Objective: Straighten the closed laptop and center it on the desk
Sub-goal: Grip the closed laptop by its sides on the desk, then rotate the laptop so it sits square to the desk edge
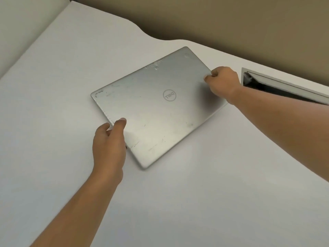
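Note:
A closed silver laptop with a round logo on its lid lies skewed on the white desk, its corners pointing toward the wall and toward me. My left hand grips its near-left edge, thumb on the lid and fingers curled under the side. My right hand pinches the far-right corner, with the thumb and fingers closed on the edge.
A rectangular cable opening with a tilted flap is set into the desk at the far right, close to the laptop's right corner. The desk's back edge curves along a beige wall. A white side panel stands at the far left.

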`<action>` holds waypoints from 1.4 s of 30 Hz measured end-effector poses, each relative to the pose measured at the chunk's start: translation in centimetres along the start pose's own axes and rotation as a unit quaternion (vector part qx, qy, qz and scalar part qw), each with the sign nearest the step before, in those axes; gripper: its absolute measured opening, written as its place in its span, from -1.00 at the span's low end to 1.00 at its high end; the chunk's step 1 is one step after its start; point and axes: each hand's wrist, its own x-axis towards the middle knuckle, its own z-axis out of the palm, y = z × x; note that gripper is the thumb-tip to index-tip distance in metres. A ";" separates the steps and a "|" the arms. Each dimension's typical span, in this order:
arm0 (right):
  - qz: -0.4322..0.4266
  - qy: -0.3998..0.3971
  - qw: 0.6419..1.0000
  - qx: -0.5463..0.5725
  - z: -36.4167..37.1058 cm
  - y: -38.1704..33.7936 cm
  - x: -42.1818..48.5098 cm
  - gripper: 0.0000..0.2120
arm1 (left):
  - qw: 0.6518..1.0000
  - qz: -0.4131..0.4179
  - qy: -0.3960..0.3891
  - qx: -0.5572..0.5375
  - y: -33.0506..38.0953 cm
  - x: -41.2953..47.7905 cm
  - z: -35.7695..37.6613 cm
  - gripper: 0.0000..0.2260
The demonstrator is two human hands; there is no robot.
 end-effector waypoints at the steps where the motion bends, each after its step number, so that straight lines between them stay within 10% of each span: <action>1: -0.004 0.003 1.000 -0.006 0.0 0.0 0.2 -0.72 | 1.000 -0.004 0.004 0.002 0.0 0.3 0.1 -0.41; 6: -0.006 0.007 0.999 -0.038 0.3 -0.1 2.0 -0.68 | 1.000 -0.008 0.013 -0.003 0.0 0.9 0.6 -0.75; 14: 0.111 -0.056 0.986 0.106 0.4 -2.2 4.4 -0.38 | 0.997 -0.069 0.032 0.010 2.0 2.6 0.3 -0.55; 42: 0.283 0.032 0.943 0.173 -5.9 17.4 -21.9 -0.46 | 0.963 -0.020 -0.183 0.196 -5.6 -11.6 -6.7 -0.68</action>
